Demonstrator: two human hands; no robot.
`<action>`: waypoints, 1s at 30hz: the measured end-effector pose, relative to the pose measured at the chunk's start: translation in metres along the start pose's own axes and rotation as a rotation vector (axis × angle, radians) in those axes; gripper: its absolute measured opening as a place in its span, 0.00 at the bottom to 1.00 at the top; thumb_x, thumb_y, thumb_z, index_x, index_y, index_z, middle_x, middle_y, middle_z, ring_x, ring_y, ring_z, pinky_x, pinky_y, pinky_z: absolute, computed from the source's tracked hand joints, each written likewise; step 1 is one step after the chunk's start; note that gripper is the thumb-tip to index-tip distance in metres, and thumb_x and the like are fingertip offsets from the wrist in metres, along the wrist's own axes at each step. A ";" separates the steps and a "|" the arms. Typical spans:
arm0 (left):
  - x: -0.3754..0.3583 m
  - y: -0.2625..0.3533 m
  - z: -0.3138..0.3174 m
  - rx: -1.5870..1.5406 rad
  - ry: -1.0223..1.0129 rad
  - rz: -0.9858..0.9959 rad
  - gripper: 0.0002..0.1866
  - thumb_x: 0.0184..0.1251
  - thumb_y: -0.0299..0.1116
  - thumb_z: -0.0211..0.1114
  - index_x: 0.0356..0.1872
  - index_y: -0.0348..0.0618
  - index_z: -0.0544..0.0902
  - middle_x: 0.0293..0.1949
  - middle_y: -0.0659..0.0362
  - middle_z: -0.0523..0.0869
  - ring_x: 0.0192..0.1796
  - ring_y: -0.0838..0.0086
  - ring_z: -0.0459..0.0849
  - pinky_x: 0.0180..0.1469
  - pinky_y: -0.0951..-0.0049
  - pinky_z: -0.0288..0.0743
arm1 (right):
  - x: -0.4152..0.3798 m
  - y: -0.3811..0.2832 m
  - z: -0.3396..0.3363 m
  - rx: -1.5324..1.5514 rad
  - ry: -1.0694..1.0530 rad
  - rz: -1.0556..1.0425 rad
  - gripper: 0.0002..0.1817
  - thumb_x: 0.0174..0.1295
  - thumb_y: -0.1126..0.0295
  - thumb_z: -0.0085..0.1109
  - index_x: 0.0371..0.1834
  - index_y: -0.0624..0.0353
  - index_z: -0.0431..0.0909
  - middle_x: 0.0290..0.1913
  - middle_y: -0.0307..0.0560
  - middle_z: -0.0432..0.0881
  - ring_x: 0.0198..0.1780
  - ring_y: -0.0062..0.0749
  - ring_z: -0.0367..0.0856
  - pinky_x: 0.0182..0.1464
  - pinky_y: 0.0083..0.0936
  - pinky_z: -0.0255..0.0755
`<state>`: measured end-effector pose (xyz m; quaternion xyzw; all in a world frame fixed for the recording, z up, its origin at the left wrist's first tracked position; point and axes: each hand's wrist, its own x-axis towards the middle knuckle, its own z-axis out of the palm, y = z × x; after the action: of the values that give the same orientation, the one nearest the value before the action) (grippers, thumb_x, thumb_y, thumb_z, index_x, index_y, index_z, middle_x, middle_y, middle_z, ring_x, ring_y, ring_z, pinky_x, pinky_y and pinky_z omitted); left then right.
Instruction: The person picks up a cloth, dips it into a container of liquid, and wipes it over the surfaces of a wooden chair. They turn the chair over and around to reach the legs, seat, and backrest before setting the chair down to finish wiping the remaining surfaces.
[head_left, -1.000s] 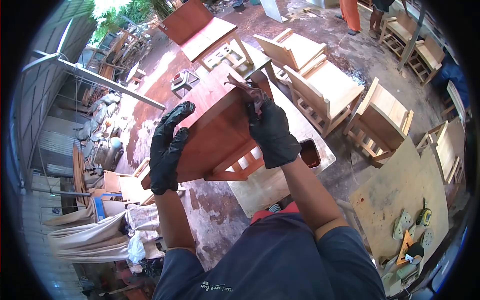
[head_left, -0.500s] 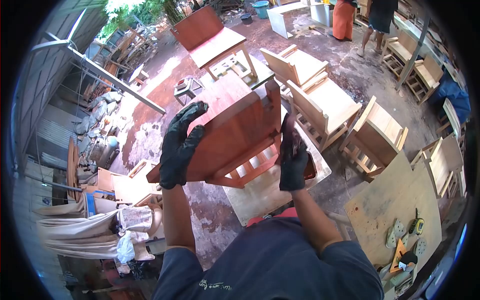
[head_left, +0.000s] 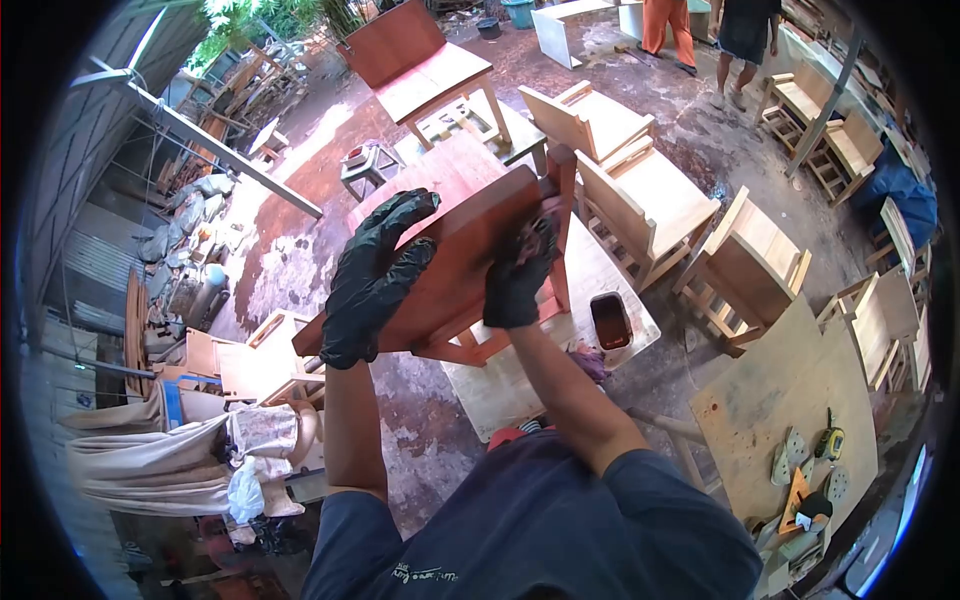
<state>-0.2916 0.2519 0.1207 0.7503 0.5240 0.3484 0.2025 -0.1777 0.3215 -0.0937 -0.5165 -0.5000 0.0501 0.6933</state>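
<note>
A small wooden chair (head_left: 420, 300), coated reddish brown, stands tilted in front of me on a pale board (head_left: 490, 400). My left hand (head_left: 375, 280), in a black glove, grips its backrest by the upper left edge. Against the right part of the backrest presses my right hand (head_left: 522, 270), also gloved, closed on what looks like a dark, stained rag; the fingers largely hide it. Beside that arm, a tub of dark red-brown liquid (head_left: 611, 322) rests on the board. A purplish crumpled cloth (head_left: 590, 366) lies near it, partly behind my forearm.
Another reddish chair (head_left: 420, 75) stands on a support ahead, near a small stool (head_left: 368, 170). Several unpainted chairs (head_left: 650, 200) line the right. A plywood sheet (head_left: 760, 400) holds a tape measure (head_left: 830, 440) and sanding pads. Two people (head_left: 745, 45) stand at the back.
My right hand has moved left from the chair's right side post onto the backrest, uncovering the tub. The left hand has shifted slightly right. The people in the background have moved.
</note>
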 end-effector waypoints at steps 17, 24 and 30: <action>-0.001 0.014 0.003 0.185 -0.076 -0.098 0.29 0.72 0.44 0.61 0.71 0.46 0.73 0.69 0.51 0.77 0.72 0.59 0.73 0.72 0.64 0.64 | 0.046 -0.001 0.018 0.242 0.201 0.397 0.24 0.75 0.67 0.51 0.69 0.67 0.65 0.65 0.55 0.73 0.66 0.39 0.72 0.67 0.31 0.64; -0.004 0.012 0.005 0.067 -0.063 -0.086 0.28 0.72 0.43 0.61 0.71 0.46 0.73 0.69 0.51 0.76 0.74 0.57 0.71 0.74 0.63 0.62 | 0.088 -0.013 0.004 0.274 0.288 0.212 0.22 0.72 0.63 0.56 0.64 0.67 0.71 0.60 0.58 0.78 0.63 0.42 0.75 0.66 0.34 0.66; -0.003 0.013 0.003 0.131 -0.068 -0.078 0.28 0.72 0.43 0.61 0.71 0.50 0.73 0.69 0.51 0.76 0.75 0.57 0.69 0.74 0.61 0.61 | 0.025 0.013 -0.001 0.042 0.004 -0.097 0.25 0.70 0.67 0.56 0.68 0.66 0.69 0.67 0.64 0.74 0.72 0.52 0.68 0.72 0.38 0.61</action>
<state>-0.2815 0.2441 0.1261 0.7525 0.5672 0.2797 0.1841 -0.1588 0.3413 -0.0873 -0.4773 -0.5220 0.0261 0.7065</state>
